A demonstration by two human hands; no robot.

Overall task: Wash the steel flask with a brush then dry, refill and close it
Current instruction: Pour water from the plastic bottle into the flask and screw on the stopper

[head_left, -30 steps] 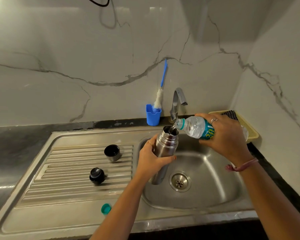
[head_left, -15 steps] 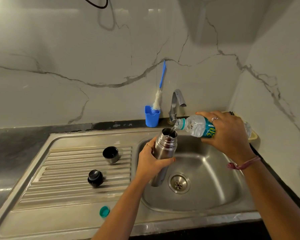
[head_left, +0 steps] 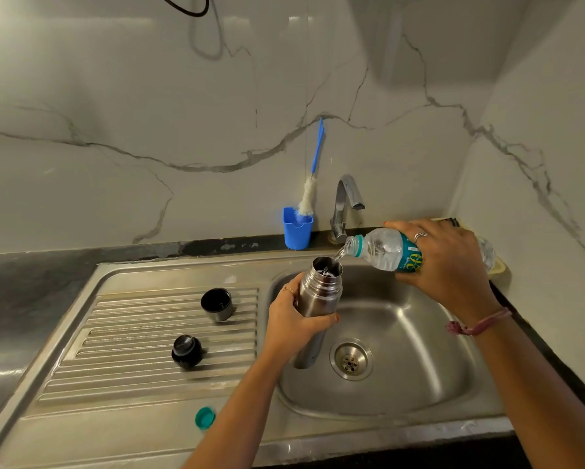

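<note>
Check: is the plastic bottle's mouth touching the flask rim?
Apart. In the head view the plastic water bottle is tilted with its mouth up and right of the steel flask opening; a short stream of water crosses the visible gap between them.

Home kitchen, sink corner. Stainless steel sink (head_left: 419, 350) with ribbed drainboard (head_left: 142, 336) set into dark stone counter (head_left: 30, 282). Chrome tap (head_left: 346, 201) at back edge. White marble-look wall tiles (head_left: 149, 113) with grey veins on 2 walls meeting at corner. Blue cup (head_left: 296, 230) by tap holds bottle brush (head_left: 313, 174). Yellow tray (head_left: 499, 265) on counter at right, mostly hidden
</note>
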